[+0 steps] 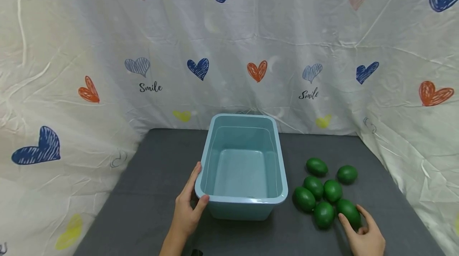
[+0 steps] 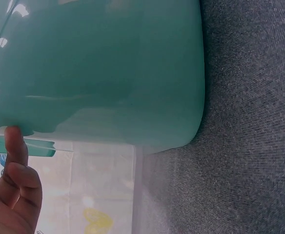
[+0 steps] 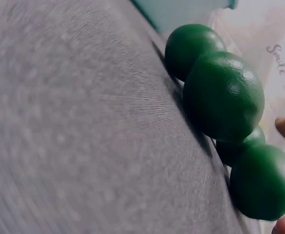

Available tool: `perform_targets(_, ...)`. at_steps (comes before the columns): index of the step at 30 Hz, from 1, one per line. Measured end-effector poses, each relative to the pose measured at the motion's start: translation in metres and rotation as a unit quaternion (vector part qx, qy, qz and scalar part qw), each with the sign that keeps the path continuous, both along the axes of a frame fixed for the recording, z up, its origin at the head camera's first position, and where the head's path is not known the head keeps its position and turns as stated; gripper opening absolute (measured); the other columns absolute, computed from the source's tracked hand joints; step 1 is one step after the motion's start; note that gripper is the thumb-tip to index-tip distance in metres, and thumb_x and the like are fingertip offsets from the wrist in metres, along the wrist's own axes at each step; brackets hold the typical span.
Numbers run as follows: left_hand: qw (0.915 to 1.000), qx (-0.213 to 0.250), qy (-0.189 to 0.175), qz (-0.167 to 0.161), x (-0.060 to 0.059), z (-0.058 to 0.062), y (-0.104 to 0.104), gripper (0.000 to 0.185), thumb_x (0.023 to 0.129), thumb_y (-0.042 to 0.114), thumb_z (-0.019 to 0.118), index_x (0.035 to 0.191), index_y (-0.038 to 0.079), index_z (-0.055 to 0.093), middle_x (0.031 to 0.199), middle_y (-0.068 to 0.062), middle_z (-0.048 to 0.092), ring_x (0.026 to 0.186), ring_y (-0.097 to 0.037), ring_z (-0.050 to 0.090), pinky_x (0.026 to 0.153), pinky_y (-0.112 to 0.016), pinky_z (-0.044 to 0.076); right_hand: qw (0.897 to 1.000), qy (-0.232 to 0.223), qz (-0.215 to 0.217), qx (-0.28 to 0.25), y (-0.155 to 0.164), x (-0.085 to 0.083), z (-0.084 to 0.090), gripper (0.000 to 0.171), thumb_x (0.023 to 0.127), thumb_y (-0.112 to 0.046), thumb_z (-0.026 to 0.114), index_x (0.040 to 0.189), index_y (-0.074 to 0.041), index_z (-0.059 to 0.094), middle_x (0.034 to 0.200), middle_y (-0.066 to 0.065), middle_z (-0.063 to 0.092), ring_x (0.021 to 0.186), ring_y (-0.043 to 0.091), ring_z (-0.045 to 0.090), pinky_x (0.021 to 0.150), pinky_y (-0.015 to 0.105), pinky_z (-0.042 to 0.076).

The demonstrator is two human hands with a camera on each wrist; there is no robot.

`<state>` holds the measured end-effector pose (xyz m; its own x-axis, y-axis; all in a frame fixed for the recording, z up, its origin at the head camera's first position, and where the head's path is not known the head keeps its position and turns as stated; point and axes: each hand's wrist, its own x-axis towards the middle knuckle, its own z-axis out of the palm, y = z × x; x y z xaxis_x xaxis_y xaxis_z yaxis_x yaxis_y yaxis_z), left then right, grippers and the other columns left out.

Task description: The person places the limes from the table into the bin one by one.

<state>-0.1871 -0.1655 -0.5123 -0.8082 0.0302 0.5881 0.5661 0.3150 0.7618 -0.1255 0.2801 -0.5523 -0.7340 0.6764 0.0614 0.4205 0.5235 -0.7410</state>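
My left hand (image 1: 187, 208) grips blue bin (image 1: 277, 156) rim, 7 o'clock corner. My right hand (image 1: 363, 234) cups nearest green lime (image 1: 348, 213); likely light, smooth, rolls; take across middle.

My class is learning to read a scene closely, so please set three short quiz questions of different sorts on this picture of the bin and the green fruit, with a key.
1. True or false: the light blue bin already has green fruit in it.
2. How many green fruits lie on the grey table?
3. Which does the right hand touch? A) the bin's rim B) the nearest green fruit C) the heart-print cloth

Key
1. False: the bin is empty.
2. Seven, all to the right of the bin.
3. B. Its fingers curl round the fruit nearest the person, while the left hand grips the bin's near left corner, thumb over the rim.
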Motion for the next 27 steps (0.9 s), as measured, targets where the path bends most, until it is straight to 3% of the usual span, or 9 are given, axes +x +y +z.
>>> perform_targets(9,0.9999,0.001,-0.014,0.003,0.001,0.0,0.001,0.078,0.098,0.007,0.069,0.167,0.022,0.036,0.172,-0.005,0.034,0.153,-0.004,0.036,0.105,-0.01,0.041,0.999,-0.03,0.002,-0.027,0.008,-0.004,-0.01,0.073,0.095,-0.046,0.077,0.147,0.001,0.056,0.06,0.007,0.047,0.055,0.025,0.045,0.053,0.038,0.038)
perform_targets(16,0.9999,0.0,-0.012,0.005,0.001,0.001,-0.001,0.082,0.095,0.001,0.069,0.167,0.022,0.036,0.172,-0.004,0.035,0.153,-0.005,0.037,0.106,-0.011,0.04,0.999,-0.023,0.004,-0.037,0.006,-0.006,-0.012,0.069,0.095,-0.04,0.078,0.146,0.003,0.056,0.086,0.017,0.064,0.058,0.025,0.049,0.055,0.038,0.041)
perform_targets(24,0.9998,-0.004,-0.021,0.005,0.002,0.002,0.0,0.081,0.098,0.004,0.069,0.168,0.024,0.034,0.172,-0.005,0.034,0.152,-0.004,0.037,0.103,-0.01,0.043,0.999,-0.024,-0.001,-0.035,0.005,-0.007,-0.011,0.069,0.095,-0.042,0.079,0.146,0.001,0.058,0.069,0.007,0.056,0.057,0.024,0.047,0.056,0.037,0.04)
perform_targets(27,0.9999,-0.003,-0.015,0.003,0.002,0.001,0.001,0.08,0.097,0.004,0.068,0.168,0.022,0.035,0.172,-0.006,0.035,0.149,-0.003,0.041,0.095,-0.01,0.048,0.999,-0.023,-0.004,-0.038,0.006,-0.006,-0.01,0.069,0.095,-0.041,0.079,0.145,0.001,0.058,0.062,0.006,0.052,0.055,0.025,0.046,0.053,0.037,0.039)
